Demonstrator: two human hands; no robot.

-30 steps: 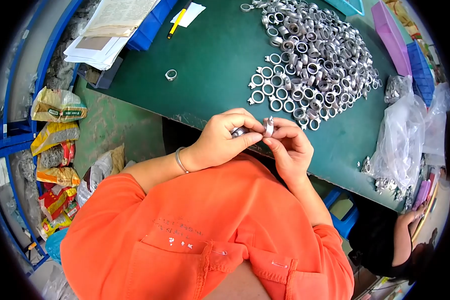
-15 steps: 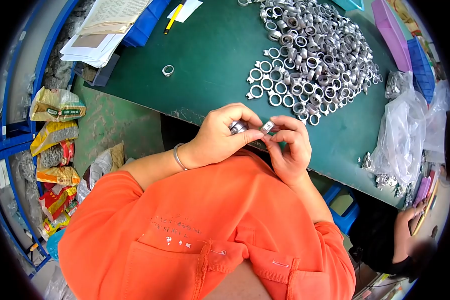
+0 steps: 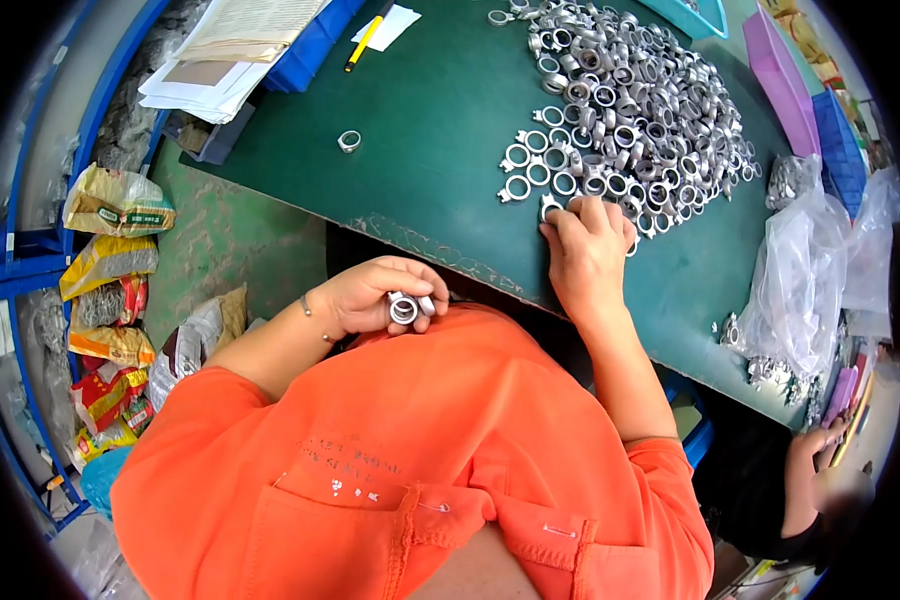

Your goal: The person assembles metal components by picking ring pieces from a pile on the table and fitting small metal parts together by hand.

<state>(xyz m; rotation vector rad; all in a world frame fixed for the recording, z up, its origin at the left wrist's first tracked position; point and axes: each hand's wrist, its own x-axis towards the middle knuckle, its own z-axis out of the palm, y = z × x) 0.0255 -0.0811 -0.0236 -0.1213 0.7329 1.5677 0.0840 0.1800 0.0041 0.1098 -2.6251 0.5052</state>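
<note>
My left hand (image 3: pixel 382 292) is near my body, below the table's front edge, its fingers curled around several metal rings (image 3: pixel 404 309). Over the table, my right hand (image 3: pixel 589 247) reaches to the front edge of a large pile of metal rings (image 3: pixel 650 115). Its fingers point down and press together at a ring (image 3: pixel 549 205) on the green tabletop (image 3: pixel 440 130); the fingertips are partly hidden. One single ring (image 3: pixel 349 141) lies apart from the pile, on the left of the table.
Papers (image 3: pixel 232 60) rest on a blue bin (image 3: pixel 315 50) at the back left, near a yellow marker (image 3: pixel 360 48). A pink bin (image 3: pixel 782 75) and plastic bags (image 3: pixel 795 280) are at the right. Another person's arm (image 3: pixel 802 480) shows at lower right.
My hands have separated. The left one has moved down and left with rings in it, its palm now turned up; the right one has moved up to the pile's front edge.
</note>
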